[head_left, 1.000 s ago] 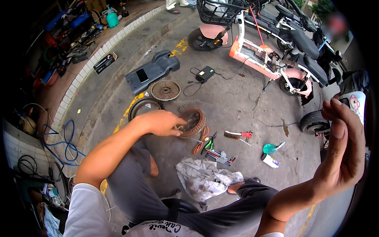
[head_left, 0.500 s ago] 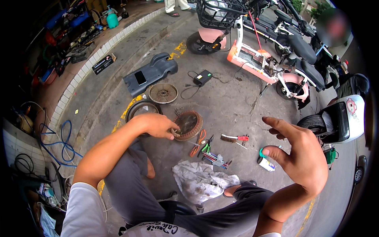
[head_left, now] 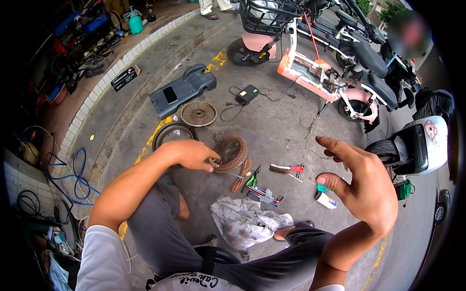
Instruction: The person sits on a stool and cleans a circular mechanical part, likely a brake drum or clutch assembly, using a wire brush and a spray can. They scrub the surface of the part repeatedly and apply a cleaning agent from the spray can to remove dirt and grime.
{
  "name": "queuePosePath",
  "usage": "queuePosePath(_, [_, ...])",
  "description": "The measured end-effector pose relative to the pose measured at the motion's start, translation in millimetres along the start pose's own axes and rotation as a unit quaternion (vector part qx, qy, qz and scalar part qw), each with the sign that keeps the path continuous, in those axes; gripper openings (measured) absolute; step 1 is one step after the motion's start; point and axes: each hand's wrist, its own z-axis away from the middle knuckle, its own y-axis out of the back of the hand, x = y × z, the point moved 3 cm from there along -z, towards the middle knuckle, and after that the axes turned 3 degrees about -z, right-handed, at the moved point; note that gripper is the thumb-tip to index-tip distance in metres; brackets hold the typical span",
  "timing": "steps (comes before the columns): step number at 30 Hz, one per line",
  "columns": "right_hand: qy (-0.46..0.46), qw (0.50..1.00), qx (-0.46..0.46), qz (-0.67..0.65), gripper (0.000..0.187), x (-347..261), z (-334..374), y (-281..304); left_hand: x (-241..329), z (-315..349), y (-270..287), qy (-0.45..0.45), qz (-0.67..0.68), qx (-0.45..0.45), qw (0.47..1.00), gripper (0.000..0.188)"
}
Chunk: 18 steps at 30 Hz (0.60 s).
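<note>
My left hand (head_left: 188,154) is closed around the shaft or wire end of a round motor stator (head_left: 229,149), with reddish copper windings around its rim. The stator tilts just above or on the ground; its contact is hidden. My right hand (head_left: 369,186) is raised in the air at the right, holding nothing, with thumb and fingers apart. Below it on the ground lies a small white bottle (head_left: 325,200) beside something teal. Close to the stator are an orange-handled tool (head_left: 241,175), green-handled pliers (head_left: 253,178), a set of hex keys (head_left: 266,195) and a red-handled wire brush (head_left: 286,169).
A stained white cloth (head_left: 245,220) lies between my feet. Beyond the stator are a round metal motor cover (head_left: 199,113), a wheel rim (head_left: 170,133), a grey plastic panel (head_left: 191,83) carrying a phone, and a charger (head_left: 246,94). A pink-and-white electric scooter (head_left: 308,82) stands ahead.
My right hand has shifted slightly left and its fingers remain apart. The left hand keeps its hold on the stator. The whole view has moved a little.
</note>
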Motion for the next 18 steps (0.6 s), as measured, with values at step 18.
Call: queuePosePath(18, [-0.016, 1.0, -0.002, -0.01, 0.065, 3.3, 0.5, -1.7, -4.2, -2.2, -2.8, -0.015, -0.002, 0.006, 1.0, 0.059])
